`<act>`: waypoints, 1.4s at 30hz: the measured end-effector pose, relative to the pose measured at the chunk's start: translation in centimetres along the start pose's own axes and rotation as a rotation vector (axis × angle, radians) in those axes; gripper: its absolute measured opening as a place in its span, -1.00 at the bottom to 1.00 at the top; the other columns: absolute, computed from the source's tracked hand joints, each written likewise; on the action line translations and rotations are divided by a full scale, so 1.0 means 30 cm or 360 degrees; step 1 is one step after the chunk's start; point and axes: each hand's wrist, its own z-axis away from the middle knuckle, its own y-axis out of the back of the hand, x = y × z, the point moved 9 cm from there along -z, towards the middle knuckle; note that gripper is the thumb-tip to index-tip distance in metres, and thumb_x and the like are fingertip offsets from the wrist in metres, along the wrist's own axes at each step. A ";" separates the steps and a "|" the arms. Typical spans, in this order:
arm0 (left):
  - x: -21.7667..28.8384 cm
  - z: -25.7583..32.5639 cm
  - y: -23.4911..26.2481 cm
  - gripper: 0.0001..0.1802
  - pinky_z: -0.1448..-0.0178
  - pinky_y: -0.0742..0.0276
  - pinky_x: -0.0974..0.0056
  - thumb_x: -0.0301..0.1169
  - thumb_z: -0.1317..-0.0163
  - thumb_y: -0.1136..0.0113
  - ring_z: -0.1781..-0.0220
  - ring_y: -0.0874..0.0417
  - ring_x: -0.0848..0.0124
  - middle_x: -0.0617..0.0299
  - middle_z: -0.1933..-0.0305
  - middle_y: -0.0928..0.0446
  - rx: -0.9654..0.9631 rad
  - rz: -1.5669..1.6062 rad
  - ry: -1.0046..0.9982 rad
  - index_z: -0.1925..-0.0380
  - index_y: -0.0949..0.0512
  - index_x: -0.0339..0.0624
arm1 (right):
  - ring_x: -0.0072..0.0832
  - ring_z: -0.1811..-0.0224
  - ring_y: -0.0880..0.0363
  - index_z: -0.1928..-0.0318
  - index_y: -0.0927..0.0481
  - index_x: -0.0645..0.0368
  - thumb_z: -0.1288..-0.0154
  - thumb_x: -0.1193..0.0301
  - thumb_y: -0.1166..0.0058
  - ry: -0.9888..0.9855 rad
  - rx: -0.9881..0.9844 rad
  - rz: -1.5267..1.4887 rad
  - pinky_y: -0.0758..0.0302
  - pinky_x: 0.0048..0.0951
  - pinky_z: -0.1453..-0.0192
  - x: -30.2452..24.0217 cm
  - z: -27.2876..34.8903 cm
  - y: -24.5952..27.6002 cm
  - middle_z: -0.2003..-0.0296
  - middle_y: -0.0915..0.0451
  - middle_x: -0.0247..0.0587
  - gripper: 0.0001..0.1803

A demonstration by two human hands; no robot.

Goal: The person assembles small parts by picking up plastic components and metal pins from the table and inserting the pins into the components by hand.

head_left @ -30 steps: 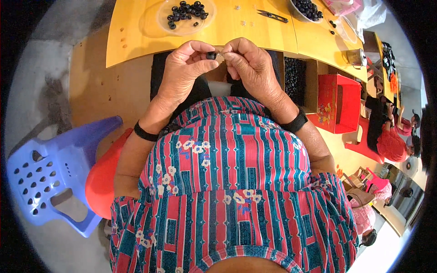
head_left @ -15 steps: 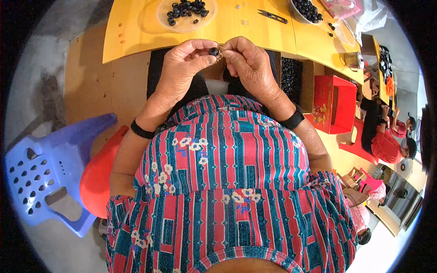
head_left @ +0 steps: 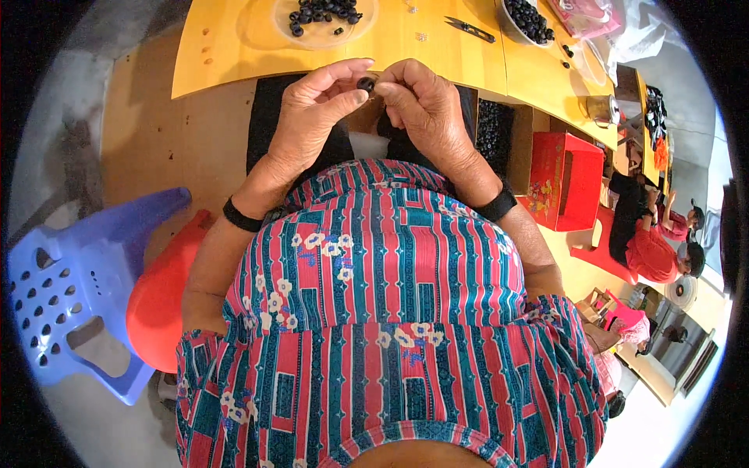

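Note:
My left hand [head_left: 316, 117] pinches a small round black piece [head_left: 365, 83], bead-like, between thumb and forefinger. Close against its right side are the fingertips of my right hand [head_left: 421, 101], pressed together. Whatever they grip is too small or hidden to make out. Both hands are above my lap, just in front of the table's near edge. Beyond them a round translucent plate [head_left: 360, 33] bears several more black pieces [head_left: 320, 12]. Thread snips [head_left: 470, 30] lie to its right, with tiny clear bits [head_left: 421, 36] between.
A bowl [head_left: 509, 25] of black pieces stands farther right on the yellow table [head_left: 234, 47], near a metal cup [head_left: 601, 109]. Below are a dark container [head_left: 495, 129] and a red box [head_left: 573, 175]. Blue [head_left: 86, 285] and red [head_left: 164, 304] seats stand left; other people [head_left: 655, 249] sit right.
My right fingertips have come slightly nearer the black piece, which has turned a little in my left fingers. The whole view has shifted slightly.

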 end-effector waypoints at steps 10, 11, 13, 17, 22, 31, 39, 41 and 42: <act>-0.061 0.002 0.001 -0.59 -0.14 -0.46 0.33 -0.60 -0.20 -0.09 -0.05 -0.48 0.45 0.21 -0.03 -0.47 -0.0002 0.0318 0.0099 -0.09 -0.41 -0.28 | -0.71 0.65 -0.28 0.28 -0.44 0.26 -0.35 0.43 0.05 -0.0425 -0.0111 -0.0654 -0.25 -0.67 0.59 0.103 0.002 -0.060 0.58 -0.39 -0.40 -0.87; -0.067 0.003 0.001 -0.59 -0.14 -0.46 0.33 -0.59 -0.21 -0.09 -0.05 -0.48 0.46 0.21 -0.04 -0.46 0.0008 0.0350 0.0108 -0.10 -0.41 -0.28 | -0.71 0.65 -0.28 0.28 -0.44 0.26 -0.35 0.43 0.05 -0.0425 -0.0111 -0.0653 -0.25 -0.67 0.59 0.102 0.003 -0.060 0.58 -0.39 -0.40 -0.87; -0.070 0.003 -0.001 -0.59 -0.14 -0.47 0.33 -0.58 -0.21 -0.09 -0.05 -0.48 0.46 0.21 -0.05 -0.46 0.0017 0.0382 0.0116 -0.10 -0.40 -0.27 | -0.71 0.64 -0.29 0.28 -0.43 0.25 -0.36 0.44 0.06 -0.0426 -0.0119 -0.0801 -0.26 -0.68 0.58 0.092 0.007 -0.065 0.56 -0.41 -0.38 -0.88; -0.080 0.002 -0.001 -0.57 -0.11 -0.49 0.34 -0.54 -0.23 -0.08 -0.02 -0.51 0.46 0.22 -0.05 -0.45 0.0010 0.0553 0.0136 -0.13 -0.37 -0.26 | -0.71 0.63 -0.29 0.22 -0.45 0.25 -0.36 0.44 0.07 -0.0511 0.0005 -0.0884 -0.26 -0.69 0.56 0.108 0.004 -0.045 0.54 -0.42 -0.38 -0.88; -0.091 -0.006 0.003 -0.55 -0.09 -0.50 0.32 -0.53 -0.24 -0.07 0.01 -0.54 0.43 0.20 -0.05 -0.45 0.0016 0.0636 0.0168 -0.16 -0.33 -0.28 | -0.68 0.55 -0.41 0.07 -0.53 0.18 -0.20 0.51 -0.11 -0.0227 -0.0057 -0.0490 -0.38 -0.65 0.47 0.071 -0.004 -0.025 0.53 -0.48 -0.38 -0.74; -0.097 0.034 -0.035 -0.66 0.02 -0.51 0.37 -0.38 -0.23 -0.15 0.07 -0.55 0.46 0.25 0.05 -0.54 -0.0195 0.0646 0.0369 0.00 -0.46 -0.25 | -0.46 0.39 -0.51 0.21 -0.64 0.10 -0.03 0.50 -0.23 0.0261 -0.0211 0.0066 -0.47 -0.50 0.22 -0.026 -0.003 -0.039 0.42 -0.58 -0.23 -0.76; -0.143 0.064 0.031 -0.66 0.22 -0.44 0.49 -0.32 -0.15 -0.25 0.33 -0.50 0.57 0.32 0.30 -0.53 -0.0205 0.0688 0.0490 0.11 -0.53 -0.26 | -0.43 0.38 -0.50 0.20 -0.63 0.14 0.01 0.60 -0.22 0.0334 -0.0576 -0.0180 -0.47 -0.48 0.24 -0.021 -0.037 -0.128 0.43 -0.57 -0.30 -0.71; -0.160 0.059 0.061 -0.69 0.27 -0.44 0.49 -0.34 -0.13 -0.27 0.39 -0.50 0.58 0.33 0.35 -0.54 -0.0202 0.0592 0.0484 0.15 -0.55 -0.24 | -0.43 0.42 -0.50 0.19 -0.63 0.14 0.02 0.62 -0.21 0.0251 -0.0628 -0.0183 -0.47 -0.48 0.28 -0.018 -0.060 -0.138 0.45 -0.55 -0.29 -0.69; -0.174 0.061 0.075 -0.69 0.27 -0.44 0.49 -0.34 -0.13 -0.27 0.39 -0.50 0.58 0.33 0.35 -0.54 -0.0197 0.0596 0.0485 0.15 -0.55 -0.24 | -0.42 0.45 -0.50 0.18 -0.63 0.14 0.04 0.63 -0.20 0.0171 -0.0677 -0.0182 -0.47 -0.48 0.32 -0.012 -0.074 -0.144 0.48 -0.54 -0.28 -0.68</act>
